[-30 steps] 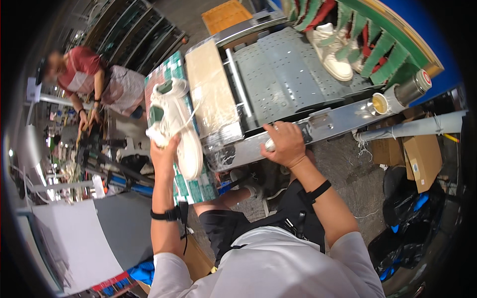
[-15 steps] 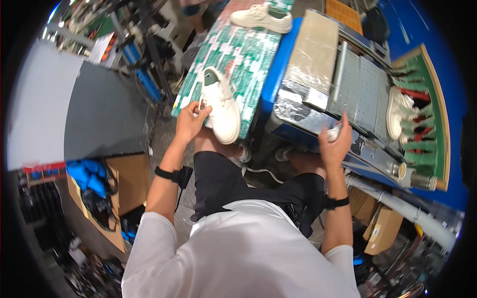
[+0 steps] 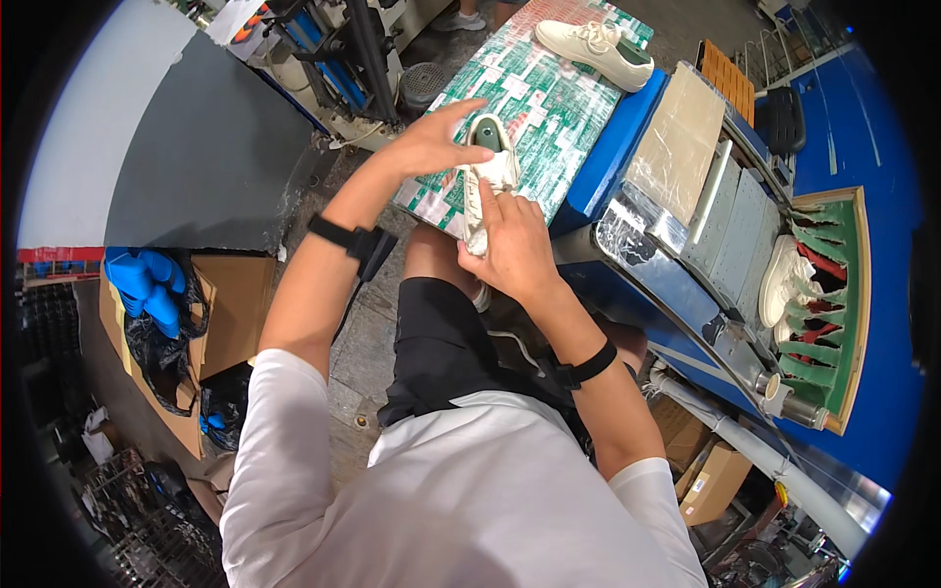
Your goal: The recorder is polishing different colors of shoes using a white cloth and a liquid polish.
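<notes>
A cream lace-up shoe (image 3: 493, 169) with a green insole lies on the green-and-white patterned tabletop (image 3: 549, 132), its heel away from me. My right hand (image 3: 517, 240) grips it from the right, index finger along the laces and thumb beside the toe. Something pale and rumpled shows near that thumb; I cannot tell whether it is the toe or a separate wad. My left hand (image 3: 431, 145) is open over the shoe's left side, thumb reaching to the shoe opening and fingers spread. Another cream shoe (image 3: 595, 51) lies at the table's far end.
To the right stands a blue machine with a metal bed (image 3: 730, 220); a cream shoe (image 3: 784, 279) sits by its green strip curtain (image 3: 833, 294). A grey panel (image 3: 211, 147) and a cardboard box (image 3: 235, 309) with blue pieces are at left. Cardboard cartons (image 3: 713, 482) lie lower right.
My right hand came from the machine side to the shoe on the table. My left hand released the shoe's side and spread its fingers. The shoe now points more directly toward me.
</notes>
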### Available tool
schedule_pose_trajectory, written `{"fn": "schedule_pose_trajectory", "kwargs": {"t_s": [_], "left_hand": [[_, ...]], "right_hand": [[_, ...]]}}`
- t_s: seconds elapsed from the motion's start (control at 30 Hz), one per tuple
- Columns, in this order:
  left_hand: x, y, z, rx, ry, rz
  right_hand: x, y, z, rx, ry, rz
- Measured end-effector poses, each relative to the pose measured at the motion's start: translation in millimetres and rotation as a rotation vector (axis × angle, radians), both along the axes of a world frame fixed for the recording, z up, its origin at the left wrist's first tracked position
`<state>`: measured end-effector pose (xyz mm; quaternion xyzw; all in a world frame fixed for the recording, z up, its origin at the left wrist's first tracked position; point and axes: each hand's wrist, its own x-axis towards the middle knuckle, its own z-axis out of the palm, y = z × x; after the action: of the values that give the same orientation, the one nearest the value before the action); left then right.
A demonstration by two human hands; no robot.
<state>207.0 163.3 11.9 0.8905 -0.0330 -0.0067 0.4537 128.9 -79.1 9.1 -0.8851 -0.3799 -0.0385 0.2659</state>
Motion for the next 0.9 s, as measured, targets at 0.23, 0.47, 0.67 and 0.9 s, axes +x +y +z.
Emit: {"fn": "schedule_pose_trajectory", "kwargs": {"t_s": [0.23,0.47,0.67,0.9], "left_hand": [[12.0,-3.5,-1.9,-0.038,0.135,-0.089],[5.9,4.6,-20.3,-0.080,0.091,-0.108],[-0.4,-24.5,-26.5,0.011,-0.065,-0.030],[-5.2,-33.5,-40.1,-0.155,-0.091,0.047]], "right_hand": [[9.7,6.0,9.4,0.163,0.321,-0.039],[-37.4,31.4,18.2,0.307,0.622,0.202],[4.4,-19.3,-6.6,0.232,0.068,-0.133],[9.5,-47.9,12.1,0.011,0.046,-0.070]]}}
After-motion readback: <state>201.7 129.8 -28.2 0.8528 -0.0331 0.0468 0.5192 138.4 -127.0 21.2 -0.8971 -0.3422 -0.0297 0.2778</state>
